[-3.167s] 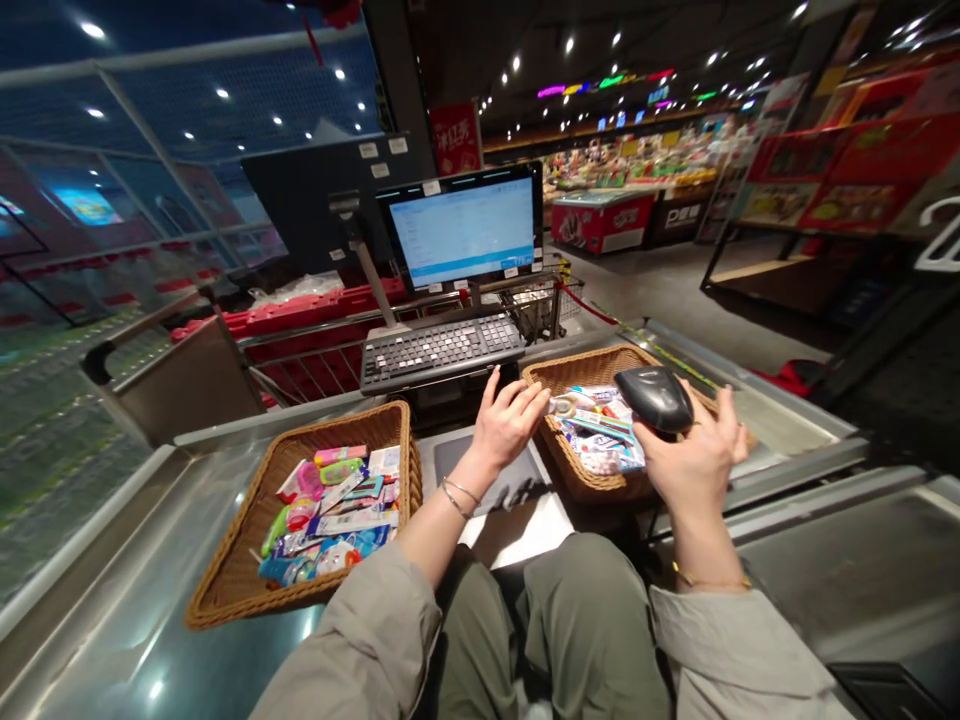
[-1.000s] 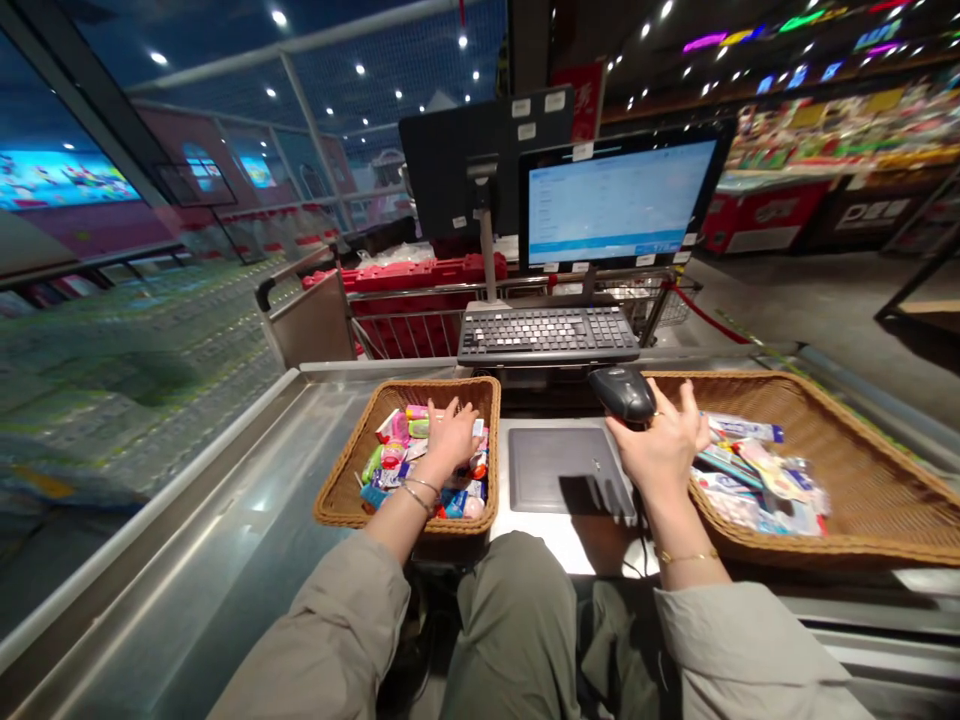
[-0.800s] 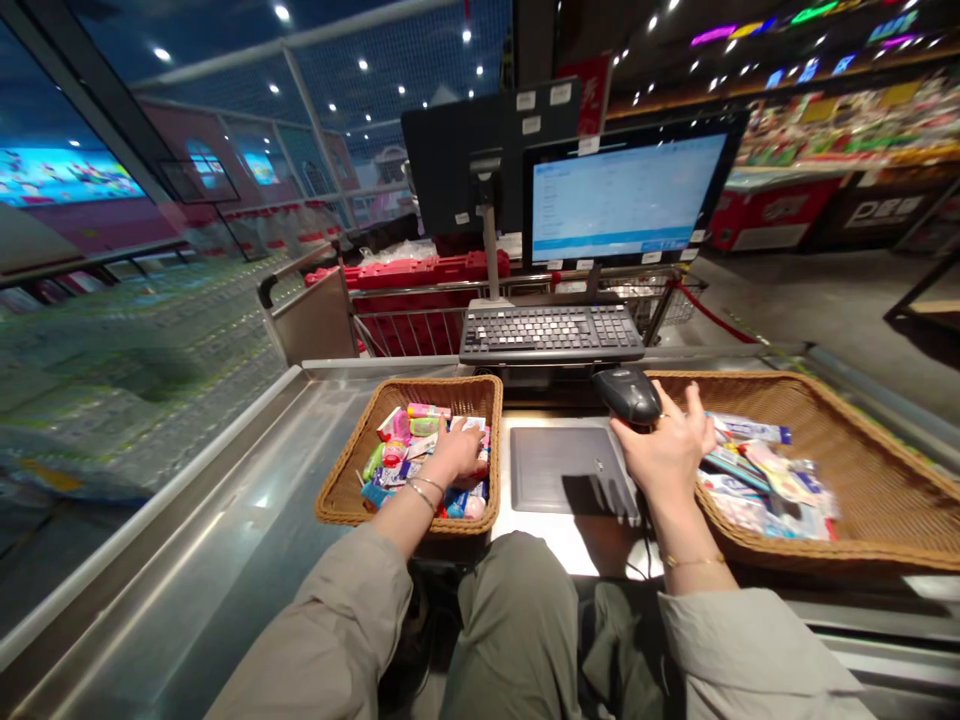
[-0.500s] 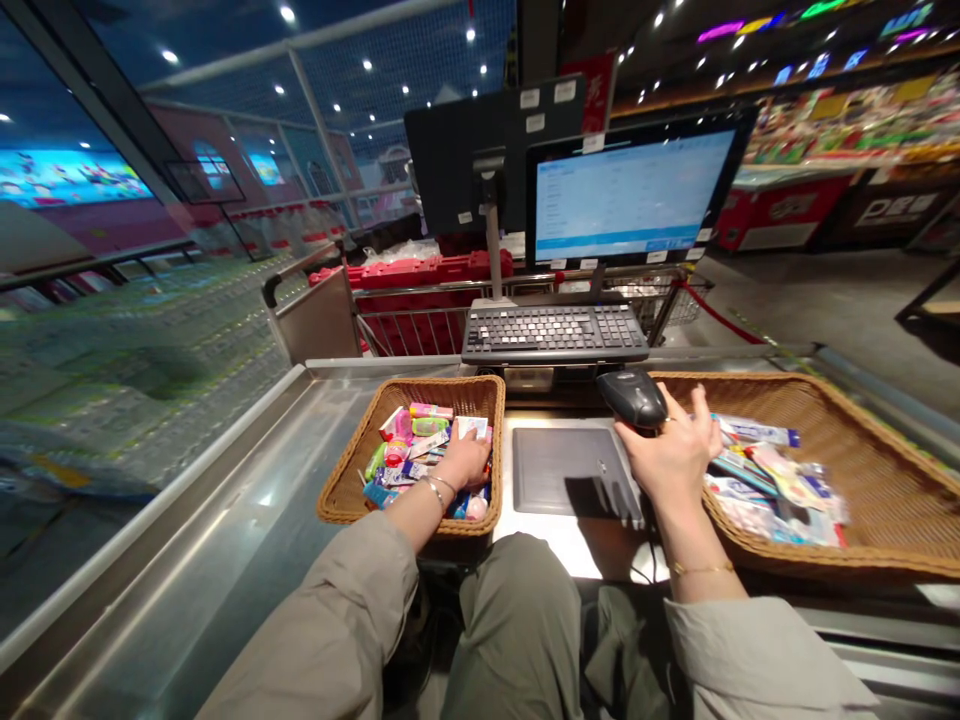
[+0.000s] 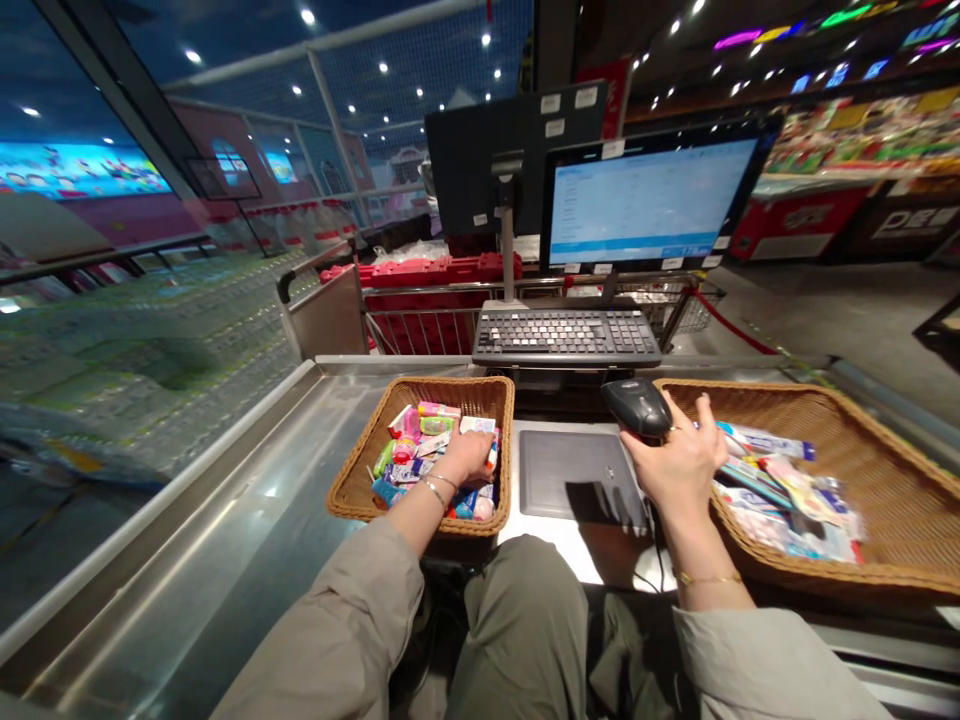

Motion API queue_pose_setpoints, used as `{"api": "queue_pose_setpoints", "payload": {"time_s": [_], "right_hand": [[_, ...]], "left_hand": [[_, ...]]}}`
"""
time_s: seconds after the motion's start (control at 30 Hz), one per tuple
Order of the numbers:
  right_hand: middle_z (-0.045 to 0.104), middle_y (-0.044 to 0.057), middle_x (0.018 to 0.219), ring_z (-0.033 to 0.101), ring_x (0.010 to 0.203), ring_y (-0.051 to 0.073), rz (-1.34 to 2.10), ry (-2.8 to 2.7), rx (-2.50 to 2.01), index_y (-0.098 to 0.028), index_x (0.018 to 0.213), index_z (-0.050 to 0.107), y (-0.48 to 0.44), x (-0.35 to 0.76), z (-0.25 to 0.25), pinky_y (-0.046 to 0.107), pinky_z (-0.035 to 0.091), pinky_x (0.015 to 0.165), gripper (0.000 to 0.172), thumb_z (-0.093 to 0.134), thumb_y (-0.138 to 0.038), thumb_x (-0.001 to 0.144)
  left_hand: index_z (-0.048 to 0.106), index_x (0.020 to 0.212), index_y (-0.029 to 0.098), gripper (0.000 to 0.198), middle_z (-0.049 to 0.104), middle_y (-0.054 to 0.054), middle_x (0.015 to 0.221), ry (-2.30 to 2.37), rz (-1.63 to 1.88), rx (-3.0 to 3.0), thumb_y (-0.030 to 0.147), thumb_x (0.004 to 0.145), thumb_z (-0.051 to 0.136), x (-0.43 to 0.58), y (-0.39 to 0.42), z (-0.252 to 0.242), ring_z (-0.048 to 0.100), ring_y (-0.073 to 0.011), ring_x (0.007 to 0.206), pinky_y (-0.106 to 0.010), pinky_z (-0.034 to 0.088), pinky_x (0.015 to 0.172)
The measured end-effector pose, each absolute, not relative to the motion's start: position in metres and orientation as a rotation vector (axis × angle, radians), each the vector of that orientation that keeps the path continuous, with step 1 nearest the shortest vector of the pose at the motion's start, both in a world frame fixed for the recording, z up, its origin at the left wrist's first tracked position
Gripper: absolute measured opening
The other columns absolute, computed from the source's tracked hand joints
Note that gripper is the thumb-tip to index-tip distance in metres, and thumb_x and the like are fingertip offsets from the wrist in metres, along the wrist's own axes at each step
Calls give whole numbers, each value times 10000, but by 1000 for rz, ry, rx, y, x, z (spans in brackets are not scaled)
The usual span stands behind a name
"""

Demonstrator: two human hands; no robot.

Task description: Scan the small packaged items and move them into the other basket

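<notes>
My left hand [image 5: 470, 455] is inside the smaller wicker basket [image 5: 352, 480]. Its fingers curl down among small packaged goods, touching the pile near a white packet [image 5: 478, 425]. What lies under the fingers is hidden. Pink, green and blue packages [image 5: 405, 449] fill the basket around it. On the other side, my right hand [image 5: 679, 455] grips a black handheld barcode scanner [image 5: 637, 407], its head pointing left above the grey counter pad [image 5: 574, 470]. A cable hangs below that hand.
A larger wicker basket [image 5: 892, 470] at the right holds toothpaste-like boxes and packets [image 5: 787, 490]. Behind the pad are a keyboard [image 5: 566, 335] and a lit monitor [image 5: 649, 205]. A metal counter [image 5: 247, 500] runs along the left. Beyond stands a cart with red crates [image 5: 442, 268].
The whole view has shifted slightly, so everything sits a little farther right. My left hand has moved little within the basket. The scanner stays in my right hand.
</notes>
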State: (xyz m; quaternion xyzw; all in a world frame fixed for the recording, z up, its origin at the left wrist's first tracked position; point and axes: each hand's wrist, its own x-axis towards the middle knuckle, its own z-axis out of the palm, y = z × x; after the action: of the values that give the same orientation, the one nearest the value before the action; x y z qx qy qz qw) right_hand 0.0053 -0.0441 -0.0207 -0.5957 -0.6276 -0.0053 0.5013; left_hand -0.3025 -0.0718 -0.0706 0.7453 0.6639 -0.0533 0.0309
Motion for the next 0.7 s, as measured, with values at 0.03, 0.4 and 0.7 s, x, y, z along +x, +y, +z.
{"api": "queue_pose_setpoints", "payload": {"time_s": [0.03,0.4,0.7], "right_hand": [[670,172,1345,361,1481,382,-16,-1522,-1438,-157,1238,697,-44,5,-21,650,216,1190,615,594,-553,778],[652,202,1341,366,1474,388,-26,-1535,-1429,-149,1279,670,-46,3,-22,668,240,1171,628,607,-521,778],[672,175,1322,340,1483,391,-28,-1568,-1373,-165,1334,632,-46,5,-28,699,223,1180,629,623,-495,798]], "left_hand": [[615,1306,205,697,727,-146,1165,2067,-114,2286,377,677,860,-305,-72,-68,694,-370,1104,-616,347,1143],[504,1348,211,663,616,-113,1268,2160,606,2258,183,754,797,-320,-68,-55,613,-282,1223,-451,518,1048],[463,1308,197,678,636,-115,1204,2147,981,2231,277,761,855,-316,-68,-47,650,-299,1150,-464,547,991]]}}
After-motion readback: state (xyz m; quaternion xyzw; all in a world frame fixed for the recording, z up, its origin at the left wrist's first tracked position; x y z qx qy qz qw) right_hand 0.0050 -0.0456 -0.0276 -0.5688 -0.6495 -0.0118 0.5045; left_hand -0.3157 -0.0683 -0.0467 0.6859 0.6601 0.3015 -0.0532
